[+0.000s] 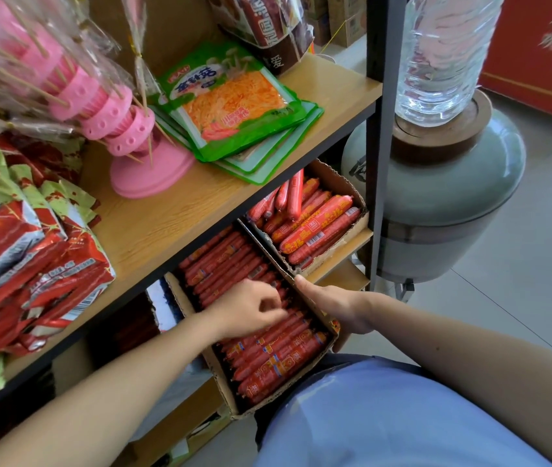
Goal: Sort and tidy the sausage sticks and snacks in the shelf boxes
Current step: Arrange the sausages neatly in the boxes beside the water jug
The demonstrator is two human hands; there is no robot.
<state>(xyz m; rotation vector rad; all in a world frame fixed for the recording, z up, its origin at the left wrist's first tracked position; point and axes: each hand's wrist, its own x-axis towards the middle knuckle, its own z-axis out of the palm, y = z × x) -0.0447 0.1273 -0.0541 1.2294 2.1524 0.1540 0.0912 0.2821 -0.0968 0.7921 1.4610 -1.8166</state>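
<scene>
Under the upper shelf board, a front box of cardboard sticks out over the lower shelf toward the person, packed with rows of red sausage sticks. The left hand reaches into it with fingers curled and tips bunched on the sticks; motion blur there means I cannot tell whether a stick is pinched between them. The right hand grips the box's right wall, thumb laid along the rim, its fingers hidden behind and under the cardboard. The box's back end disappears beneath the shelf board.

Just beside it to the right, a second box holds thicker sausages lying crosswise and slanted; its rear is also covered by the board. On the upper shelf lie green packets in a stack, a pink stand stuck with wrapped skewers, blurred and cut off at the top, and red snack packs running off the left edge. A blue garment hides the box's near corner.
</scene>
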